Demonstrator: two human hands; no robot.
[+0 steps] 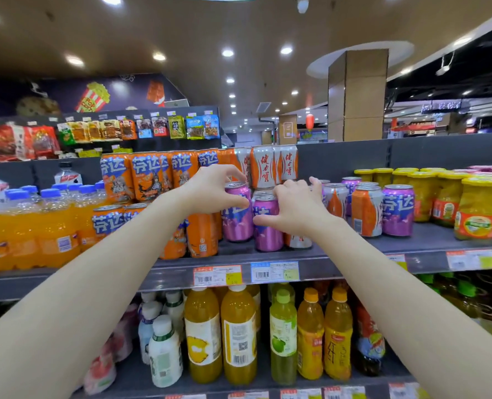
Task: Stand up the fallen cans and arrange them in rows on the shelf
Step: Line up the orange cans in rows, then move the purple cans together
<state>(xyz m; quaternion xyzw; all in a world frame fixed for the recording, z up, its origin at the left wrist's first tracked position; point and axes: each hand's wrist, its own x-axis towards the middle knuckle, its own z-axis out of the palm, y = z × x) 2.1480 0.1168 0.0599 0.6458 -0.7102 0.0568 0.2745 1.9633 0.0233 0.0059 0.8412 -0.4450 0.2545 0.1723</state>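
Note:
Two purple cans stand upright side by side on the grey shelf (354, 249). My left hand (210, 188) curls round the top of the left purple can (237, 223), fingers over its rim, thumb on its side. My right hand (296, 208) grips the right purple can (268, 234) from its right side, thumb across its front. Behind them stand orange-and-white cans (263, 168). To the right, an orange-and-silver can (367, 211) and another purple can (398, 210) stand upright near the shelf front.
Orange cans (201, 237) crowd the shelf left of my hands, with orange soda bottles (52, 226) further left. Yellow-lidded fruit jars (479, 208) fill the right end. Juice bottles (239, 335) stand on the shelf below. Price tags (246, 275) line the shelf edge.

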